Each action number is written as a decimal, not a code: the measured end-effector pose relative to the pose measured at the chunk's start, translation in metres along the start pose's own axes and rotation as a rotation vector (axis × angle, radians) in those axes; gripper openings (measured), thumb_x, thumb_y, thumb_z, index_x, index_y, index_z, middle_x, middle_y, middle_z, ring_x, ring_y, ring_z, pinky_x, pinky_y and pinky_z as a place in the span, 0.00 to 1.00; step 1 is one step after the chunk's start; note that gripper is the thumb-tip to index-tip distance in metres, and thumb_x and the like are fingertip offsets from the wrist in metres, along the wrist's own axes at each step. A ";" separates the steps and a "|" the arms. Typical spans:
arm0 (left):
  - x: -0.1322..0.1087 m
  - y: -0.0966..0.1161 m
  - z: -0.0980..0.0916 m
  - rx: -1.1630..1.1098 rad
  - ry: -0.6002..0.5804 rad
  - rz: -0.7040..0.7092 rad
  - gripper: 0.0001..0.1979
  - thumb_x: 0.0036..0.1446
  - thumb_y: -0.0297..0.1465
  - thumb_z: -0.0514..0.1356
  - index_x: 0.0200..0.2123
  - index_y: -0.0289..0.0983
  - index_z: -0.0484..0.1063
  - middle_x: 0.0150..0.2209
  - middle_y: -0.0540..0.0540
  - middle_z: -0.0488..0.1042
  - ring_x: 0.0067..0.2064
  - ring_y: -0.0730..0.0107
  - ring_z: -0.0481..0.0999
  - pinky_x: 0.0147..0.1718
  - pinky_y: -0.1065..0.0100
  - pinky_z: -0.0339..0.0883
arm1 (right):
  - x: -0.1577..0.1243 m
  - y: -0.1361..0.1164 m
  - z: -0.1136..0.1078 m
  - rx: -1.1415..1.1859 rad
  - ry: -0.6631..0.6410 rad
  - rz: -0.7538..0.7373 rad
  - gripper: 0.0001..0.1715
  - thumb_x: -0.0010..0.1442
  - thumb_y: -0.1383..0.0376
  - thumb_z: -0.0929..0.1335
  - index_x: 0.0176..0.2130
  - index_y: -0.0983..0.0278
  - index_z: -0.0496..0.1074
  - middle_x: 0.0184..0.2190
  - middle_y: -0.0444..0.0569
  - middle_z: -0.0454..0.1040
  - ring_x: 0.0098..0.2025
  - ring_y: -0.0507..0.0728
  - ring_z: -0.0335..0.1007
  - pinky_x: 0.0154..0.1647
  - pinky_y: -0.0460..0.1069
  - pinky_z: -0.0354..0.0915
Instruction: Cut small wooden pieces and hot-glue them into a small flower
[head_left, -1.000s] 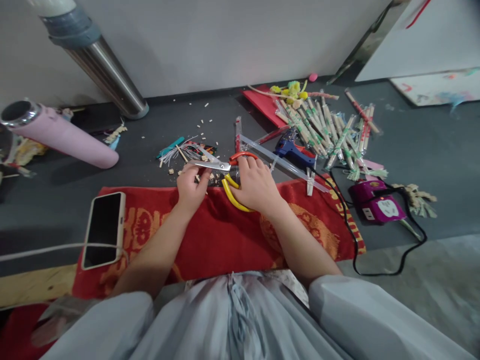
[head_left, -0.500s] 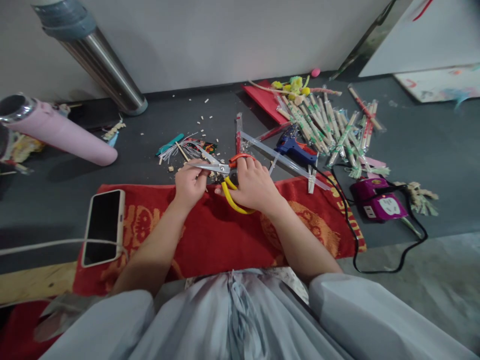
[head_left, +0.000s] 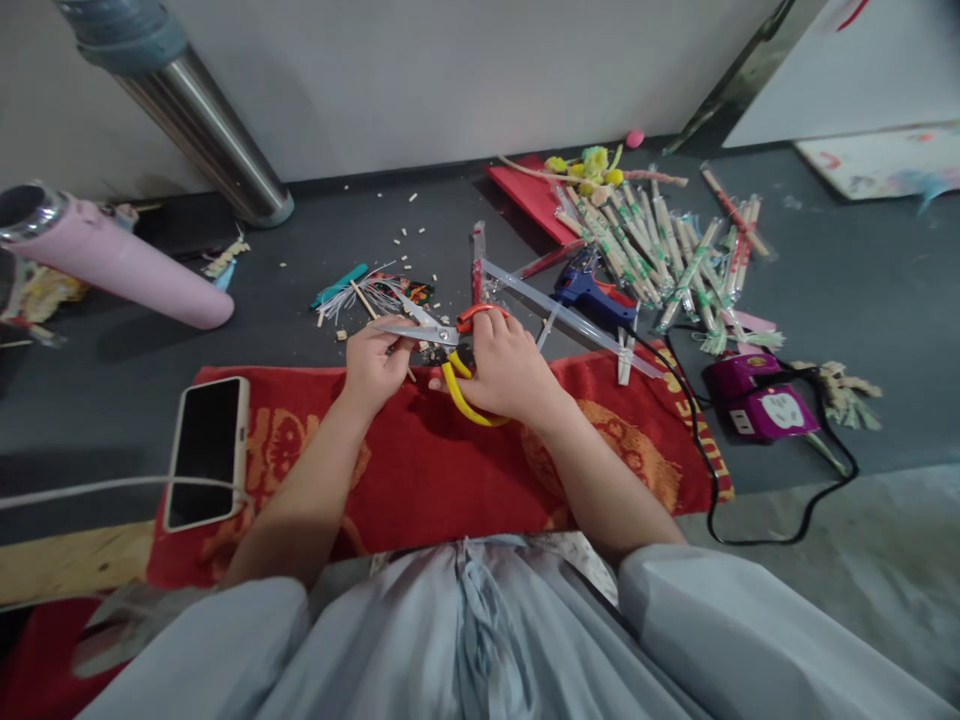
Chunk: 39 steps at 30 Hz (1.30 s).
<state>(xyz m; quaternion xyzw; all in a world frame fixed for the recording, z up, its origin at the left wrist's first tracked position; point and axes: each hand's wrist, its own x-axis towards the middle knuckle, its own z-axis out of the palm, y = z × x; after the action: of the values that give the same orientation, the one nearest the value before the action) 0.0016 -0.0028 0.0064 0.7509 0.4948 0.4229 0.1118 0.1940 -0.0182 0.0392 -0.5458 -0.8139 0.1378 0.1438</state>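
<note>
The dark table (head_left: 322, 230) is stretching right across the view, and along its near edge the red towel (head_left: 442, 480) is lying under the forearms. Up on the left, the pink bottle (head_left: 142, 265) is leaning into the picture, while across on the right the wrapped sticks (head_left: 664, 250) are sprawling in a heap. And here, centre stage, the scissors (head_left: 444, 336) are hanging with blades parted, just above the towel's far edge! The right hand (head_left: 510, 365) is gripping their red and yellow handles. The left hand (head_left: 373, 365) is curling thumb toward fingers beneath the near blade; whether it's pinching anything, I can't tell. Around the blades, little pale bits (head_left: 341, 336) are dotting the tabletop.
</note>
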 end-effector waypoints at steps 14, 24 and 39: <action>-0.002 -0.001 0.004 0.052 0.057 0.009 0.13 0.60 0.36 0.54 0.28 0.37 0.74 0.32 0.46 0.78 0.36 0.71 0.76 0.39 0.68 0.70 | 0.012 0.009 0.009 0.149 0.022 -0.094 0.29 0.51 0.57 0.66 0.48 0.71 0.63 0.48 0.63 0.70 0.51 0.66 0.65 0.55 0.60 0.61; -0.002 0.000 0.004 0.071 0.108 -0.018 0.12 0.58 0.35 0.55 0.31 0.37 0.77 0.33 0.46 0.80 0.37 0.70 0.77 0.40 0.68 0.71 | 0.010 0.007 0.017 0.247 0.101 -0.091 0.40 0.47 0.41 0.67 0.47 0.68 0.62 0.45 0.61 0.70 0.49 0.67 0.65 0.53 0.61 0.61; 0.000 0.004 0.003 -0.068 0.087 -0.112 0.17 0.59 0.42 0.55 0.28 0.37 0.75 0.28 0.46 0.78 0.33 0.70 0.77 0.35 0.68 0.71 | 0.009 0.005 0.016 0.189 0.109 -0.067 0.42 0.48 0.38 0.66 0.47 0.70 0.63 0.45 0.63 0.69 0.50 0.67 0.64 0.53 0.60 0.61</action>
<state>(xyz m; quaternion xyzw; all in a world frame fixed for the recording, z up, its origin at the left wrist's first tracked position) 0.0064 -0.0037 0.0069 0.6988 0.5259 0.4645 0.1392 0.1888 -0.0088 0.0229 -0.5092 -0.8060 0.1792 0.2429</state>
